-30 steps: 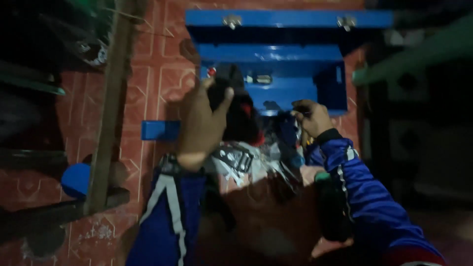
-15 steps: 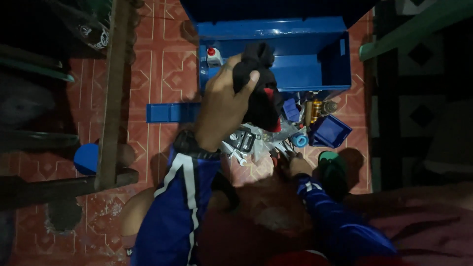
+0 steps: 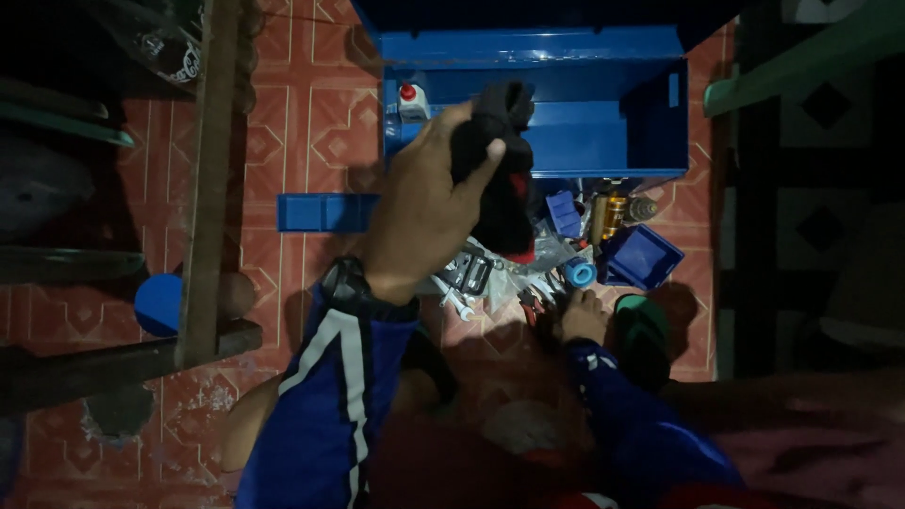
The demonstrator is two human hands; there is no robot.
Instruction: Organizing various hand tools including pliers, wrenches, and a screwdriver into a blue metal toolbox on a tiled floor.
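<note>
The left hand (image 3: 424, 203) is raised above the floor with its fingers closed around a bunched black cloth (image 3: 500, 160), thumb pressed across the front of the fabric; a red patch shows on the cloth's lower edge, which hangs loose below the grip. The cloth hangs in front of the open blue metal toolbox (image 3: 603, 123), over the box's near wall. The forearm, in a blue sleeve with a white stripe and a dark watch at the wrist, rises steeply from the bottom of the view, the back of the hand turned toward the camera. The right hand (image 3: 584, 316) is low, resting among a heap of small tools and parts (image 3: 490, 278) on the red tiled floor (image 3: 311, 141); its fingers are in shadow, so I cannot tell whether they are curled on something or lying flat. Handling the cloth well, I judge, means keeping the whole bundle gathered so the dangling end does not snag the loose parts below, and lifting it clear of the toolbox wall before moving it sideways. Near the right hand lie a small blue bin (image 3: 643, 256), a blue cylindrical piece (image 3: 579, 272) and a brass-coloured fitting (image 3: 603, 215). A small white bottle with a red cap (image 3: 411, 102) stands inside the toolbox's left corner. A blue tray (image 3: 320, 212) lies on the floor left of the hand, beside a wooden post (image 3: 203, 188).
</note>
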